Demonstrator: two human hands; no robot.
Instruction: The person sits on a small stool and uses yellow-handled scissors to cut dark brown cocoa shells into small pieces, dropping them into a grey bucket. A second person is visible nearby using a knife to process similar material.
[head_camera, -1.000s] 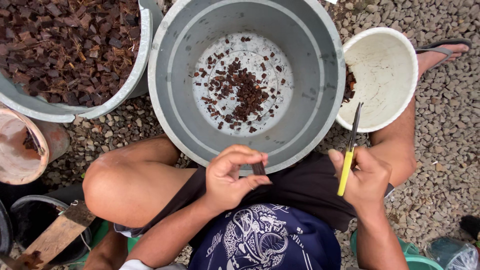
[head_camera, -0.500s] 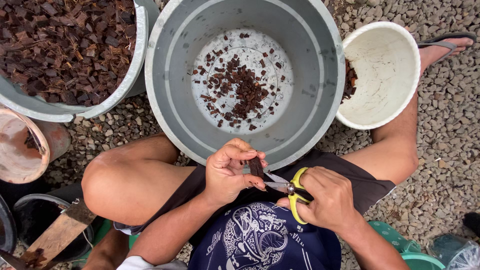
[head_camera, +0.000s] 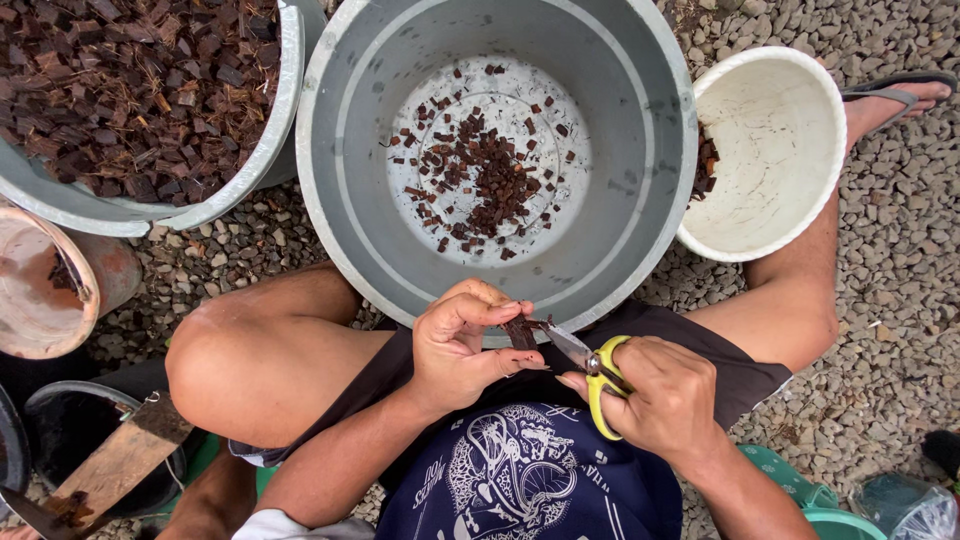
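Your left hand (head_camera: 470, 345) pinches a small dark brown bark chip (head_camera: 519, 333) between thumb and curled fingers, just over the near rim of the big grey tub (head_camera: 655, 170) and above your lap. Your right hand (head_camera: 668, 400) is wrapped around the yellow handles of the scissors (head_camera: 585, 362), and the blades point at the chip, their tips right against it; whether they are already biting into it you cannot tell from here. The chip looks light, dry and stiff, likely brittle, so it should snap or crumble rather than bend; hold it by the end away from the blades, with your fingertips tucked back. The grey tub holds a thin scatter of small cut brown bits (head_camera: 485, 180) on its pale bottom, most of the floor bare. To its left, the second grey tub (head_camera: 262, 160) is heaped nearly to the rim with larger rough bark chunks and fibres. To the right, touching the big tub's wall, a white bucket (head_camera: 790, 190) is almost empty, with only a few dark pieces against its left side. At the far left a rusty-pink pot (head_camera: 40, 300) lies tipped on the gravel (head_camera: 900, 300), little showing inside it.
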